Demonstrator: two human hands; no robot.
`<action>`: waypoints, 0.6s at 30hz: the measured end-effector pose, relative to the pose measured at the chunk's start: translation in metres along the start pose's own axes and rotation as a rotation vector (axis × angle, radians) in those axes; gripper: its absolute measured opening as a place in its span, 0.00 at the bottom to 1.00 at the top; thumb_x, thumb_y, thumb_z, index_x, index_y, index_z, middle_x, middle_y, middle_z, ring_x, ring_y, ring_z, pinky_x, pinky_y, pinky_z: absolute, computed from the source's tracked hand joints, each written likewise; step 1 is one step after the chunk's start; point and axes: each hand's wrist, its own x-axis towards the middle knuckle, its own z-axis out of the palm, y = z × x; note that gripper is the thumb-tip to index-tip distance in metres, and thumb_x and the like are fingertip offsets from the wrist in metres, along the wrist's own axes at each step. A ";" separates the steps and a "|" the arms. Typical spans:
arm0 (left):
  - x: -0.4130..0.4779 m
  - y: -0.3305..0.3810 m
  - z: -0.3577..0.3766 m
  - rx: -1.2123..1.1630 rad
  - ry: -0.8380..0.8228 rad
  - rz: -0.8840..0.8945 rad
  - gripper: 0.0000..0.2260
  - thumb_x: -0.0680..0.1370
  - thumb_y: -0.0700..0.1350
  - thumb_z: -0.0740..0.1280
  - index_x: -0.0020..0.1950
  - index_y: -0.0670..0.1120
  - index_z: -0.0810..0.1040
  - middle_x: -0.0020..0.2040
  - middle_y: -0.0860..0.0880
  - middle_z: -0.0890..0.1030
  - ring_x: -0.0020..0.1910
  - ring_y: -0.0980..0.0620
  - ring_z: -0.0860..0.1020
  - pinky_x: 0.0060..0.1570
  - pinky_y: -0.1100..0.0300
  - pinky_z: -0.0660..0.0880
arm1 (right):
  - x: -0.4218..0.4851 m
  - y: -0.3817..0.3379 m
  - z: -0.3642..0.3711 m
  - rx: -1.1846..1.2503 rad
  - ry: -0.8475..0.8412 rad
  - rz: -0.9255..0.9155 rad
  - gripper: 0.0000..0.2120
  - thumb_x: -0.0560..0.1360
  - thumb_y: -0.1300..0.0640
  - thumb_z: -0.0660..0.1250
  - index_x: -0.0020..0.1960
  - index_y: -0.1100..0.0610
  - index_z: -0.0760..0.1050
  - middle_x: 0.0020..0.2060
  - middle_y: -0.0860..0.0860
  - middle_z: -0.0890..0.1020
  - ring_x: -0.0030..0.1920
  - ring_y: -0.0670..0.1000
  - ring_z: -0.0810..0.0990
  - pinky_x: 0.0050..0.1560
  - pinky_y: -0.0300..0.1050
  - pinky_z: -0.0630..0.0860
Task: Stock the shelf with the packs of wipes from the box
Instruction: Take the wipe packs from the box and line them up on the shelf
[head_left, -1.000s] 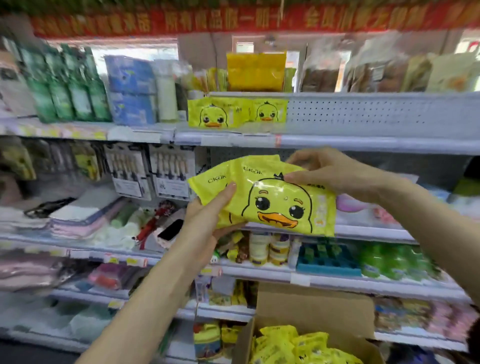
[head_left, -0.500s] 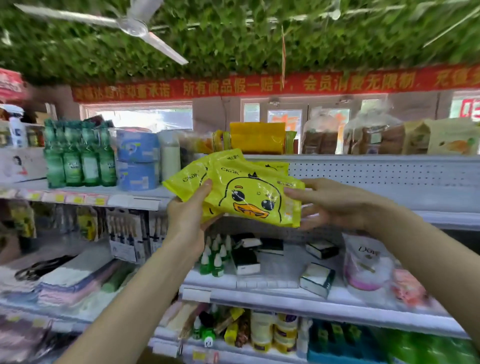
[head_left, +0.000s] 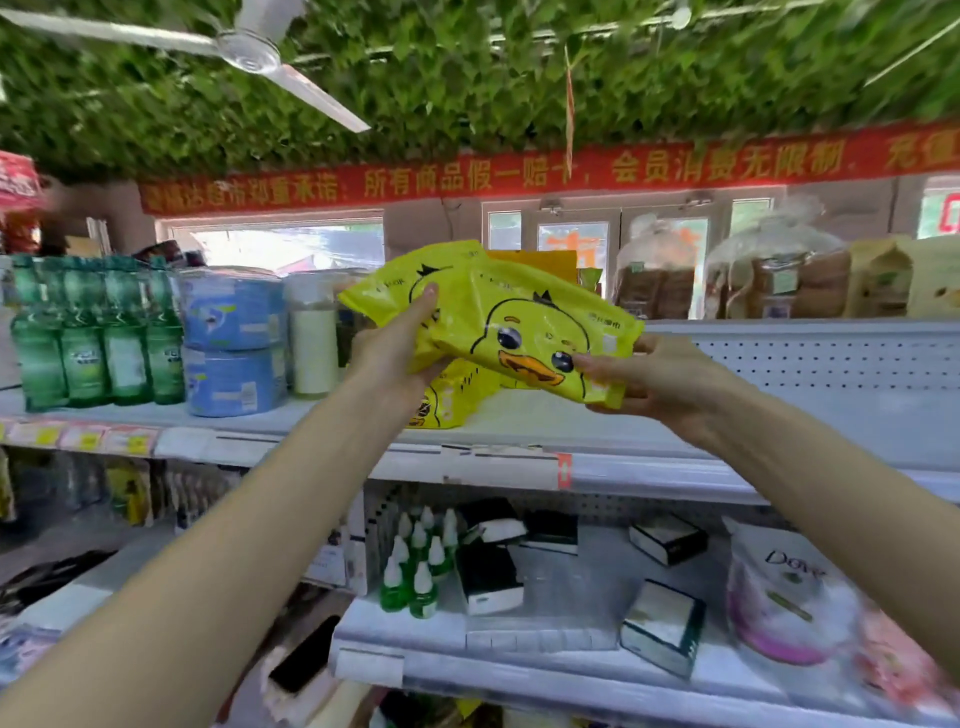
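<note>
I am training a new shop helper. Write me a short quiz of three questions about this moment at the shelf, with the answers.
1. True or false: the yellow wipes packs already rest flat on the top shelf.
2. What stands at this shelf's left end? A) green bottles B) red cans C) shoes
3. Which hands hold the packs?

Key: 1 false, they are held up and tilted. 2 A. 3 both: the left hand and the right hand.
</note>
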 end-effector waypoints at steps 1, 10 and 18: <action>0.014 0.003 0.001 -0.037 -0.010 -0.009 0.25 0.72 0.44 0.76 0.67 0.43 0.73 0.62 0.44 0.79 0.53 0.47 0.80 0.29 0.60 0.79 | 0.009 0.002 -0.005 -0.020 0.030 -0.011 0.14 0.67 0.63 0.74 0.52 0.60 0.78 0.42 0.54 0.85 0.37 0.50 0.84 0.35 0.42 0.82; 0.113 0.005 -0.004 0.123 -0.174 -0.087 0.14 0.78 0.38 0.68 0.63 0.40 0.73 0.60 0.42 0.79 0.56 0.42 0.79 0.49 0.48 0.81 | 0.107 0.056 -0.035 -0.293 0.321 0.091 0.11 0.66 0.66 0.76 0.45 0.61 0.76 0.42 0.58 0.82 0.32 0.51 0.80 0.32 0.44 0.80; 0.187 -0.019 -0.014 0.231 -0.251 -0.090 0.10 0.79 0.40 0.66 0.60 0.43 0.73 0.51 0.47 0.81 0.47 0.50 0.80 0.48 0.54 0.78 | 0.218 0.113 -0.033 -0.653 0.495 0.150 0.20 0.65 0.57 0.80 0.34 0.58 0.66 0.33 0.54 0.77 0.35 0.54 0.76 0.35 0.43 0.70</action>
